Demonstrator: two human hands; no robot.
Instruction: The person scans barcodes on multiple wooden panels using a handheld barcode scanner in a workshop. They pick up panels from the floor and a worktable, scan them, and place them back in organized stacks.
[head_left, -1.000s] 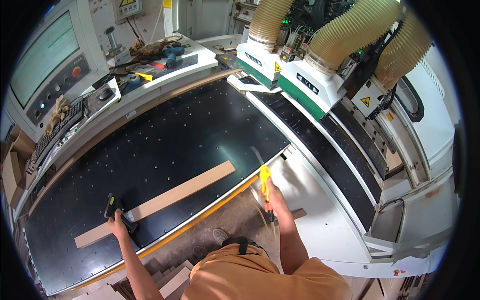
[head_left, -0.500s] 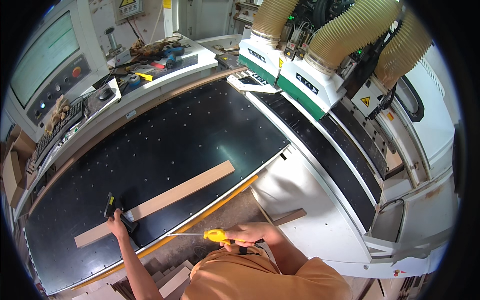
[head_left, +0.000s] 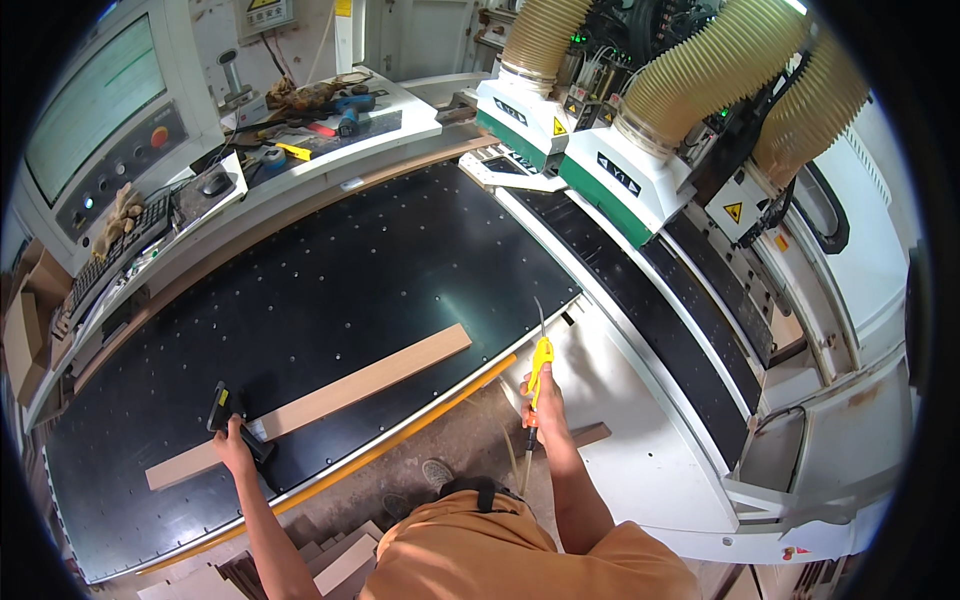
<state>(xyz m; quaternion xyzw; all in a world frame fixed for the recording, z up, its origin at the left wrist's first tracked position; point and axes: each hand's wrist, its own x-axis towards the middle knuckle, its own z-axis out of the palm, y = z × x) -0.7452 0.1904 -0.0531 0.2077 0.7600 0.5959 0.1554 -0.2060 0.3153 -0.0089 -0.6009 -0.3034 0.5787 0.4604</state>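
Note:
My left hand [head_left: 235, 448] is closed round a black barcode scanner [head_left: 222, 405], over the near left part of the black table. Beneath it lies a long light-brown wooden board [head_left: 365, 388], set aslant, with a small white label [head_left: 257, 429] beside the scanner. My right hand [head_left: 545, 398] grips a yellow air blow gun [head_left: 541, 355] off the table's near edge. Its thin bent metal nozzle points away from me, and a hose hangs down from the handle.
The black table [head_left: 330, 270] is dotted with small round fittings. Machine heads [head_left: 610, 180] with ribbed hoses stand at the far right. A screen console [head_left: 95, 110] and a tool-strewn side bench [head_left: 400, 118] line the far left. Boards [head_left: 345, 560] are stacked low near my legs.
My right hand has swung the blow gun away from my waist to the right, turning its nozzle from leftward to away from me. My left hand stays on the scanner.

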